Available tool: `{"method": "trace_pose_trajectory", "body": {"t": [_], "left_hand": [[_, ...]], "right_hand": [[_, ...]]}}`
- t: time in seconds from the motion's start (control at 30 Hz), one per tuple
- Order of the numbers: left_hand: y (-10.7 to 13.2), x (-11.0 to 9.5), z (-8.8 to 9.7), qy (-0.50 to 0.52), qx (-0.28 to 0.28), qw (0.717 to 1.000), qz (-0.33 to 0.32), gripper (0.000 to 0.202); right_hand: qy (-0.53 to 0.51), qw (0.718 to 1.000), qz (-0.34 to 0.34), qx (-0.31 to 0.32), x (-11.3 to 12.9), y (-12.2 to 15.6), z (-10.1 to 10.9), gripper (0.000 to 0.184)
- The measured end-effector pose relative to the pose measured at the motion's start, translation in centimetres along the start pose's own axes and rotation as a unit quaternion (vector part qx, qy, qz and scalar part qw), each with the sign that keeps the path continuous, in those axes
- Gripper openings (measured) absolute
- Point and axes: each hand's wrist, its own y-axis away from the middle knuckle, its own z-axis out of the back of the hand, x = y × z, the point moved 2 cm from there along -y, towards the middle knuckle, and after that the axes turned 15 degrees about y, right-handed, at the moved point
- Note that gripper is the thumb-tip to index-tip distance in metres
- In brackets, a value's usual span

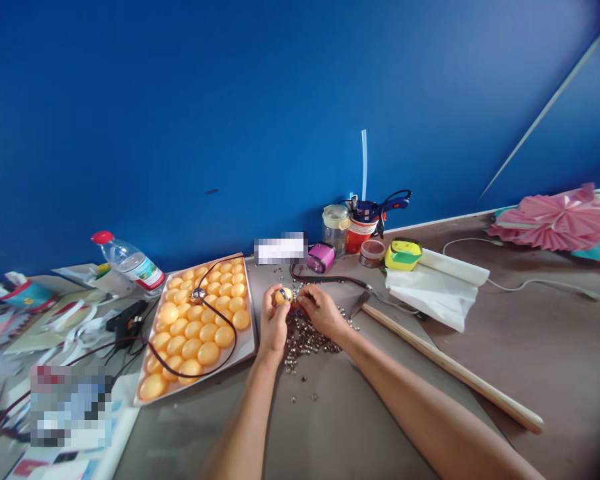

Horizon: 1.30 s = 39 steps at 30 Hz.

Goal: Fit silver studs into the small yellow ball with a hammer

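My left hand (274,320) is closed round a small orange ball (283,296) with a dark and silvery patch on it. Close beside it, my right hand (321,309) has its fingers pinched together at the far edge of a pile of small shiny metal pieces (307,337). Whatever lies between those fingertips is too small to name. To the left, a shallow white-edged tray (253,313) is packed with similar orange balls (193,331). One ball with a silvery patterned surface (197,294) rests on top of them, and a dark cord (226,313) loops over the tray.
A hammer (450,363) lies at the right, its head near the pile. Behind stand a lidded jar (336,230), a red cup (360,237) of tools, a magenta object (321,257) and a yellow-green one (403,255). A bottle (133,263) leans beyond the tray, with a glue gun (127,323) nearer.
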Motion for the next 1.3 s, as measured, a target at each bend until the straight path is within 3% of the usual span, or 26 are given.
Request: {"method": "trace_pose_trajectory", "body": {"t": [0.47,0.87,1.3], "left_hand": [[0.5,-1.3,-0.7,-0.028,0.015,0.999,0.027,0.040],[0.2,-0.9,-0.5,-0.147,0.014,0.988,-0.037,0.036],[0.3,-0.7,-0.4,-0.107,0.001,0.994,-0.019,0.039]], "right_hand": [[0.001,1.000,0.004,0.001,-0.2,0.0,-0.2,0.010],[0.003,1.000,0.001,0.001,0.0,0.1,-0.2,0.010],[-0.012,1.000,0.003,-0.014,0.1,0.1,-0.2,0.010]]}}
